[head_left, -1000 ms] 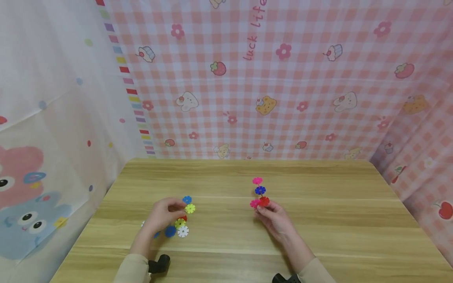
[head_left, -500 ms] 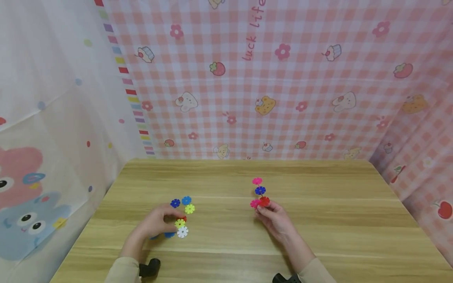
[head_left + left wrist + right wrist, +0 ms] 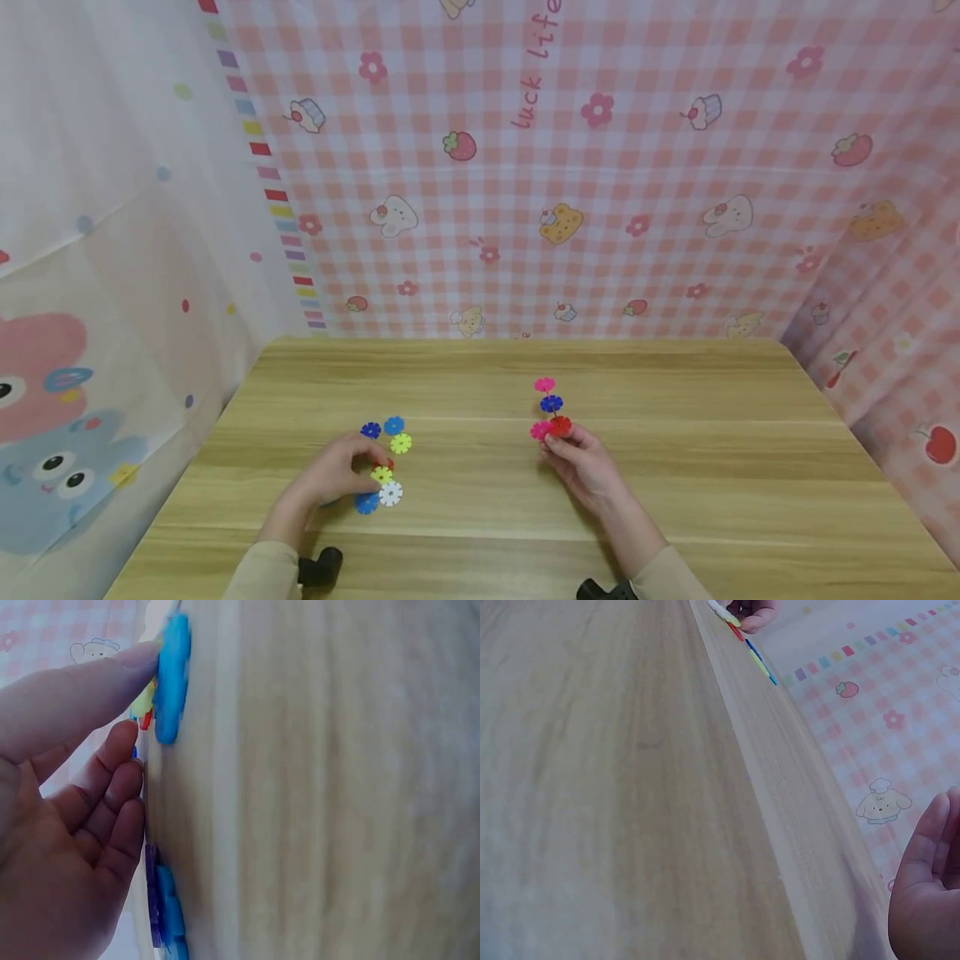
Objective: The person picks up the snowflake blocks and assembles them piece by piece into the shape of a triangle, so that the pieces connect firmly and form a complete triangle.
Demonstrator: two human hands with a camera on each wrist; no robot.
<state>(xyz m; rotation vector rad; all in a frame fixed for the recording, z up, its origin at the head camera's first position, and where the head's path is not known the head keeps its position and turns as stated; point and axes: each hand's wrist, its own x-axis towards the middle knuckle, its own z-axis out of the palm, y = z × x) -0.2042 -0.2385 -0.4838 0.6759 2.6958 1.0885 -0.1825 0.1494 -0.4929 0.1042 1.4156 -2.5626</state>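
Note:
In the head view my right hand (image 3: 585, 471) holds a chain of interlocking plastic snowflake discs up over the table. From the top it runs pink (image 3: 544, 385), dark blue (image 3: 551, 403), red (image 3: 560, 425), then a second pink disc by the thumb. In the right wrist view the right hand (image 3: 930, 892) shows at the lower right edge, with the chain out of sight. My left hand (image 3: 333, 468) is low over the loose discs, thumb and fingertips bent around a yellow disc (image 3: 382, 475) and a partly hidden red disc (image 3: 386, 463). I cannot tell whether it grips either.
Around the left hand lie a white disc (image 3: 391, 494), a light blue disc (image 3: 367, 503), a dark blue disc (image 3: 371, 431), another blue disc (image 3: 394, 426) and a lime disc (image 3: 401, 443). The wooden table (image 3: 480, 542) meets a pink checked curtain (image 3: 480, 183) behind.
My left hand has drawn back left and nearer, uncovering the dark blue disc, and settled at the yellow and red discs. The nearest light blue disc has shifted slightly. The right hand stays still.

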